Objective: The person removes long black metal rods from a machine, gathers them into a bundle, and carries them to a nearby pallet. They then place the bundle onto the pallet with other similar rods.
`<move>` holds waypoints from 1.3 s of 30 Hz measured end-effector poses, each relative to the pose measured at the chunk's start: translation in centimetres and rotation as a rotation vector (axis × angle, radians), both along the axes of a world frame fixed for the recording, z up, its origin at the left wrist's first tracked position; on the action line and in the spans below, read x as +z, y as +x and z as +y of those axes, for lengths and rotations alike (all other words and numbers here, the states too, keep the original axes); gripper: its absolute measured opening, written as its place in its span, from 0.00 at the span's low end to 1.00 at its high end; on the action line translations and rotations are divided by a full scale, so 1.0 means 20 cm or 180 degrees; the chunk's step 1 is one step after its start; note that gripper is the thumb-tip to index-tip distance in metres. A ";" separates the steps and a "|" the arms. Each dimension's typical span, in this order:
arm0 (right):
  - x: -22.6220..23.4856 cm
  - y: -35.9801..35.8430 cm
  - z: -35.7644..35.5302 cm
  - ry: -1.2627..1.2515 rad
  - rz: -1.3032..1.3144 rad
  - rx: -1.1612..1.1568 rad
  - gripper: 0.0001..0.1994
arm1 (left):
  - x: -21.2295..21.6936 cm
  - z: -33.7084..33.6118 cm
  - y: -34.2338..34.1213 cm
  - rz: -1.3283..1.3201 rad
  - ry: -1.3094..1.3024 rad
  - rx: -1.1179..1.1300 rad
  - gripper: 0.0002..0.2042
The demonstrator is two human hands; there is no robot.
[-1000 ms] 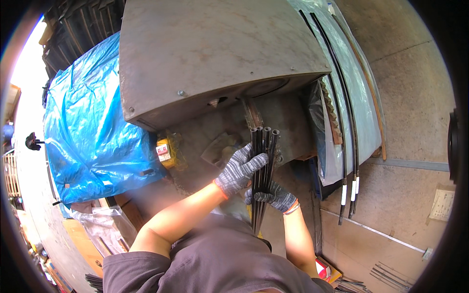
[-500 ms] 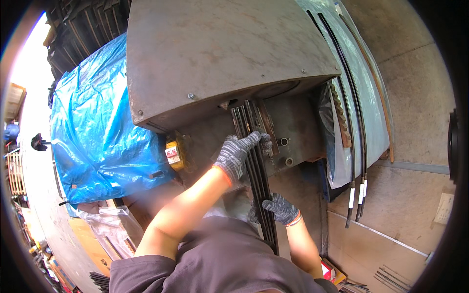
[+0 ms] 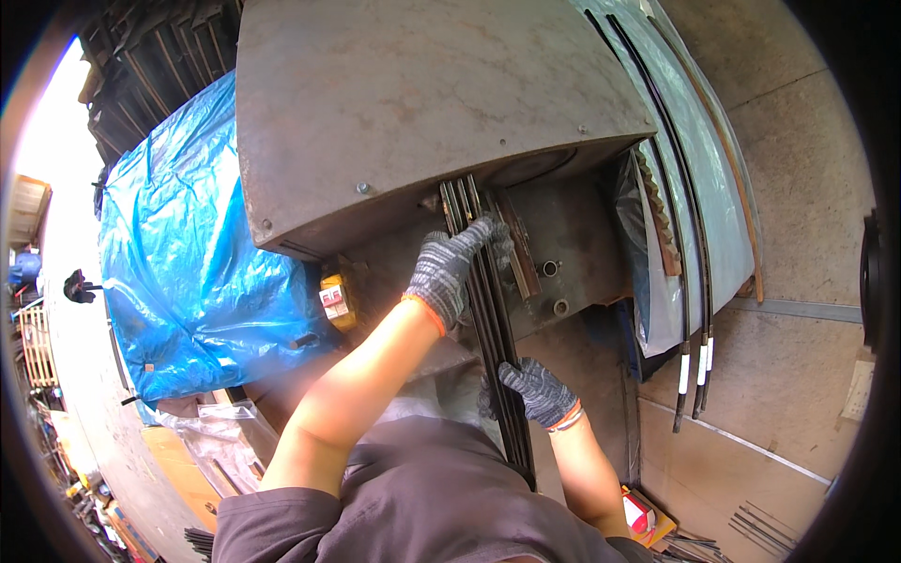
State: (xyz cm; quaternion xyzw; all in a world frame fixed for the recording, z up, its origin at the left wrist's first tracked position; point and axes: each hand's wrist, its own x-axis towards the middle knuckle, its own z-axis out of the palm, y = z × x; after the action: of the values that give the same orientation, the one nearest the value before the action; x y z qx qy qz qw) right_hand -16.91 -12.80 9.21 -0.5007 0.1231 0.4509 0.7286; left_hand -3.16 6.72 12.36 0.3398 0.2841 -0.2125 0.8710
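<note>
Several long dark metal bars (image 3: 493, 328) lie side by side in a bundle that slants from beneath the big grey metal housing down to my torso. My left hand (image 3: 452, 265), in a grey knitted glove with an orange cuff, is closed around the bundle near its far end. Lower down, my right hand (image 3: 539, 392), gloved alike, wraps the bundle from the right side. Part of the right hand's fingers is hidden behind the bars. The far ends reach the lower edge of the metal housing (image 3: 432, 103); the near ends rest close against my shirt.
A rusty bar (image 3: 518, 249) lies on the machine right of the bundle, near two short pipe stubs (image 3: 556, 287). A blue tarp (image 3: 206, 253) covers something at left, beside a yellow package (image 3: 338, 300). Long black rods (image 3: 690, 225) lie on plastic sheeting at right.
Both hands have shifted slightly up and away from me with the bundle. Its far ends sit a little further up and left, apart from the rusty bar. Both grips stay closed.
</note>
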 end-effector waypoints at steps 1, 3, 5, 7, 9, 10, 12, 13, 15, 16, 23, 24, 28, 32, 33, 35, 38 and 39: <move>0.01 0.00 0.01 0.0069 0.0005 -0.0097 0.16 | 0.01 -0.01 -0.04 -0.0019 -0.0013 0.0007 0.12; 0.00 -0.01 0.01 -0.0125 -0.0143 0.0015 0.16 | 0.00 -0.03 -0.10 0.0006 -0.0067 0.0014 0.12; -0.03 -0.03 -0.02 -0.0373 -0.0370 0.0272 0.17 | -0.02 -0.05 -0.16 0.0095 -0.0149 0.0014 0.12; -0.10 -0.08 -0.07 -0.0672 -0.0668 0.0693 0.18 | -0.03 -0.06 -0.22 0.0191 -0.0227 0.0052 0.12; -0.16 -0.16 -0.09 -0.0607 -0.0614 0.0627 0.19 | -0.11 -0.08 -0.28 0.0369 -0.0324 0.0117 0.12; -0.19 -0.18 -0.08 -0.0579 -0.0569 0.0553 0.19 | -0.14 -0.07 -0.31 0.0424 -0.0314 0.0145 0.12; -0.22 -0.20 -0.06 -0.0522 -0.0467 0.0372 0.19 | -0.18 -0.06 -0.33 0.0394 -0.0263 0.0226 0.12; -0.22 -0.20 -0.04 -0.0446 -0.0381 0.0309 0.19 | -0.19 -0.06 -0.34 0.0377 -0.0239 0.0266 0.11; -0.14 -0.16 0.01 -0.0253 -0.0169 0.0215 0.19 | -0.18 -0.06 -0.36 0.0382 -0.0083 0.0264 0.12; -0.11 -0.14 0.02 -0.0129 -0.0052 0.0188 0.19 | -0.18 -0.05 -0.36 0.0382 -0.0004 0.0262 0.12; -0.29 -0.22 0.01 -0.0405 0.0020 0.0193 0.19 | -0.19 -0.03 -0.36 0.0517 -0.0242 0.0439 0.09; -0.21 -0.15 0.04 -0.0180 0.0104 0.0194 0.19 | -0.22 -0.02 -0.36 0.0485 -0.0227 0.0415 0.10; -0.17 -0.13 0.08 -0.0080 0.0327 0.0039 0.19 | -0.25 -0.01 -0.35 0.0448 -0.0340 0.0474 0.11; -0.14 -0.09 0.09 -0.0169 0.0056 0.0274 0.19 | -0.22 -0.01 -0.32 0.0426 -0.0073 0.0432 0.10; -0.10 -0.08 0.11 -0.0235 0.0043 0.0255 0.19 | -0.23 -0.02 -0.32 0.0419 0.0002 0.0452 0.09; -0.09 -0.08 0.11 -0.0376 -0.0016 0.0243 0.20 | -0.23 -0.02 -0.32 0.0425 0.0084 0.0485 0.09; -0.12 -0.10 0.10 -0.0462 -0.0070 0.0230 0.21 | -0.22 -0.02 -0.32 0.0454 0.0069 0.0493 0.09; -0.07 -0.08 0.11 -0.0381 -0.0037 0.0225 0.21 | -0.20 -0.02 -0.32 0.0453 0.0054 0.0494 0.09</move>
State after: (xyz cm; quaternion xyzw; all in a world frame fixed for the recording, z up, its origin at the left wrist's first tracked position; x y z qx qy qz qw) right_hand -18.48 -10.56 7.79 -0.5500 0.1278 0.4653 0.6817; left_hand -9.50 6.39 8.27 0.3082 0.3725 -0.1656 0.8596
